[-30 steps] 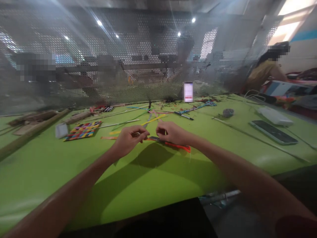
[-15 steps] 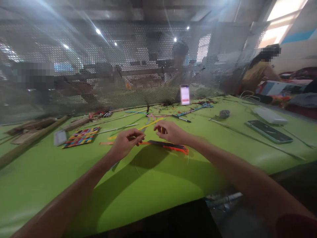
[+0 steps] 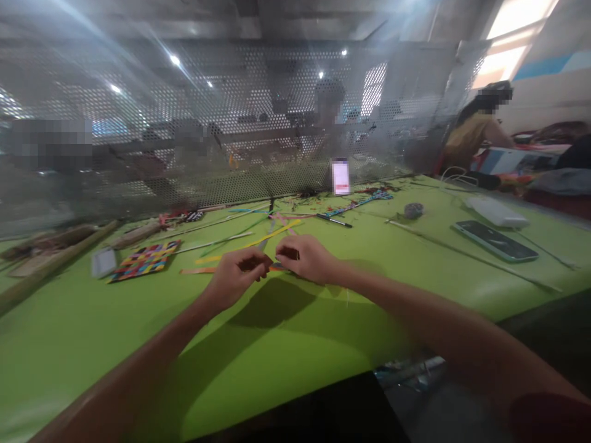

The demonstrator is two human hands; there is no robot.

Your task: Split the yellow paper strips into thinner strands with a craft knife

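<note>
Partly behind the left hand (image 3: 236,277), narrowly curled like the right hand (image 3: 310,259), an orange strip (image 3: 197,271), grip unclear.

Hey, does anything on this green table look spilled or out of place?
No spill shows. What stands out is the litter of tiny scraps strewn along the back of the table, before the perforated screen: loose and untidy, unlike the neatly checkered piece at left.

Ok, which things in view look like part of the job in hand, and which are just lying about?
Probably in use, going by closeness:
orange strip, by the left hand and right hand
yellow strip, just beyond them
(anything held is too small to tell)

Apparently just lying about:
pen
dark-screened phone
white block
multicoloured checkered piece
gray lump
</note>
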